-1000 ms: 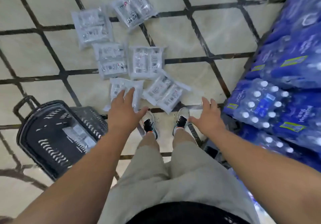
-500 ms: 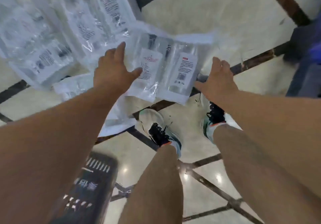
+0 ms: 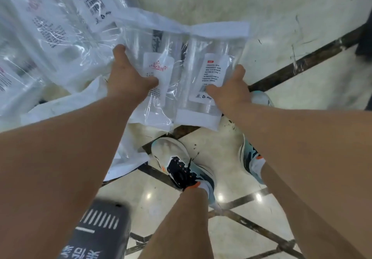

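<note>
Two clear plastic packs of cups lie side by side on the tiled floor just ahead of my feet. My left hand [image 3: 128,75] grips the left pack [image 3: 159,57], thumb on its white label and fingers curled round its left edge. My right hand [image 3: 229,87] grips the right pack [image 3: 213,57], thumb on its printed label, fingers at the pack's right edge. Both packs have white sealed strips at top and bottom.
More clear packs [image 3: 50,33] lie to the left, partly overlapping. A dark shopping basket [image 3: 100,230] stands at the lower left beside my leg. My two shoes [image 3: 181,166] stand on the pale floor with dark grid lines [image 3: 302,65].
I have bent down much closer to the floor. Both hands have gone from hovering open above the packs to gripping the two nearest ones.
</note>
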Demonstrator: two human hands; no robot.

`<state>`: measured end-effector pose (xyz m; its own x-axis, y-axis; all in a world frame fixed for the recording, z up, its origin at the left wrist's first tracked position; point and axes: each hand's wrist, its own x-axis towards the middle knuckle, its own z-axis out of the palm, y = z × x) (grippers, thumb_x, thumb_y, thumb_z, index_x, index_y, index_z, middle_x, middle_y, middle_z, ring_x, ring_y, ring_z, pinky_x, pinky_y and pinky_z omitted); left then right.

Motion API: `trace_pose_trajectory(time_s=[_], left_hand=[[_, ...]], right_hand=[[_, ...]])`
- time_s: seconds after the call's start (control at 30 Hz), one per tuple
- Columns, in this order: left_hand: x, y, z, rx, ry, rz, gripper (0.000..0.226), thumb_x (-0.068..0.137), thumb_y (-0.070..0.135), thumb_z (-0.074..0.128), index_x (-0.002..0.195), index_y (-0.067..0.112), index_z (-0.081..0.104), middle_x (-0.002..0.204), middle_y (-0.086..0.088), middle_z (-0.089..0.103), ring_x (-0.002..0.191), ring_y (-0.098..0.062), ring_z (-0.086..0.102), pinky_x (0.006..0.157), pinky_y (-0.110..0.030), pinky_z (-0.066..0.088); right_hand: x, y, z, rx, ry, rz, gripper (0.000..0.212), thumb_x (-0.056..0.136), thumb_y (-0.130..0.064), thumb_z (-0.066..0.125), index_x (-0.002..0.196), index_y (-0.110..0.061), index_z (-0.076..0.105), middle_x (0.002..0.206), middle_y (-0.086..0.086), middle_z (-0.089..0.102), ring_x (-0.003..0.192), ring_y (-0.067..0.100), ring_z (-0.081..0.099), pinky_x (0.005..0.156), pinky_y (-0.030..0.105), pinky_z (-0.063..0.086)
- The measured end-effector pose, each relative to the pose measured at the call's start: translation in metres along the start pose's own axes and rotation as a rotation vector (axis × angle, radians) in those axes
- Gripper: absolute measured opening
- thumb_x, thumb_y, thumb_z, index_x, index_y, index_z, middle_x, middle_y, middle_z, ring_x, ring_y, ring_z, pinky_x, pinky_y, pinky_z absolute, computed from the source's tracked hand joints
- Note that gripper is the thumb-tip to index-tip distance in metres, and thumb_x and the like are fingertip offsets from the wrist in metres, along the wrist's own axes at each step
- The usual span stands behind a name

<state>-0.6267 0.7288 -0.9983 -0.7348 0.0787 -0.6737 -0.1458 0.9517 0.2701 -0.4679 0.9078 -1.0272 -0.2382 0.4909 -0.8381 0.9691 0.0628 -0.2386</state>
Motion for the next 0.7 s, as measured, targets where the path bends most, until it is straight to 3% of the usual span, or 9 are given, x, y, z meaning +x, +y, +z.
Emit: trace_pose_trajectory(time_s=[0.07, 0.2, 0.27, 0.47, 0.6, 0.7], left_hand=[[-0.001, 0.0, -0.002, 0.009, 0.009, 0.001, 0.092, 0.069, 0.03, 0.083, 0.142, 0.022, 0.027, 0.126, -0.009, 0.053, 0.095, -0.02, 0.048, 0.08, -0.031, 0.038], [-0.014, 0.003, -0.016, 0.041, 0.008, 0.006, 0.09, 0.069, 0.035, 0.082, 0.14, 0.021, 0.028, 0.117, -0.008, 0.055, 0.091, -0.023, 0.05, 0.076, -0.034, 0.037], [-0.03, 0.007, -0.028, 0.02, 0.021, -0.002, 0.09, 0.07, 0.037, 0.082, 0.14, 0.021, 0.028, 0.116, -0.007, 0.054, 0.093, -0.026, 0.053, 0.074, -0.034, 0.037], [-0.118, 0.043, -0.089, -0.149, 0.056, -0.073, 0.088, 0.074, 0.039, 0.08, 0.143, 0.02, 0.029, 0.118, -0.006, 0.058, 0.093, -0.023, 0.054, 0.078, -0.033, 0.041], [-0.206, 0.081, -0.163, -0.257, 0.057, -0.169, 0.091, 0.077, 0.041, 0.079, 0.148, 0.021, 0.025, 0.124, -0.009, 0.059, 0.104, -0.03, 0.058, 0.078, -0.034, 0.041], [-0.278, 0.106, -0.235, -0.277, 0.057, -0.222, 0.096, 0.079, 0.046, 0.076, 0.152, 0.019, 0.021, 0.134, -0.014, 0.055, 0.115, -0.037, 0.057, 0.079, -0.038, 0.042]], right_hand=[[0.002, -0.005, 0.005, 0.063, 0.02, 0.017, 0.062, 0.083, -0.033, 0.073, 0.115, -0.025, 0.021, 0.102, -0.001, 0.061, 0.086, 0.019, 0.065, 0.06, 0.03, 0.051], [-0.013, -0.01, 0.0, 0.11, 0.071, -0.033, 0.077, 0.073, -0.036, 0.076, 0.129, -0.021, 0.025, 0.118, 0.007, 0.055, 0.097, 0.026, 0.062, 0.08, 0.043, 0.058], [-0.027, -0.015, -0.014, 0.089, 0.085, -0.088, 0.079, 0.071, -0.037, 0.076, 0.13, -0.02, 0.026, 0.121, 0.008, 0.052, 0.1, 0.027, 0.061, 0.083, 0.045, 0.057], [-0.094, -0.053, -0.106, -0.017, 0.073, -0.192, 0.079, 0.078, -0.034, 0.076, 0.139, -0.021, 0.027, 0.123, 0.006, 0.049, 0.103, 0.025, 0.057, 0.076, 0.032, 0.047], [-0.187, -0.094, -0.184, -0.063, 0.054, -0.257, 0.088, 0.07, -0.038, 0.077, 0.142, -0.026, 0.027, 0.126, 0.003, 0.047, 0.112, 0.026, 0.054, 0.09, 0.04, 0.05], [-0.274, -0.129, -0.243, -0.134, 0.021, -0.335, 0.091, 0.074, -0.033, 0.079, 0.148, -0.022, 0.027, 0.135, 0.004, 0.045, 0.122, 0.024, 0.048, 0.094, 0.034, 0.043]])
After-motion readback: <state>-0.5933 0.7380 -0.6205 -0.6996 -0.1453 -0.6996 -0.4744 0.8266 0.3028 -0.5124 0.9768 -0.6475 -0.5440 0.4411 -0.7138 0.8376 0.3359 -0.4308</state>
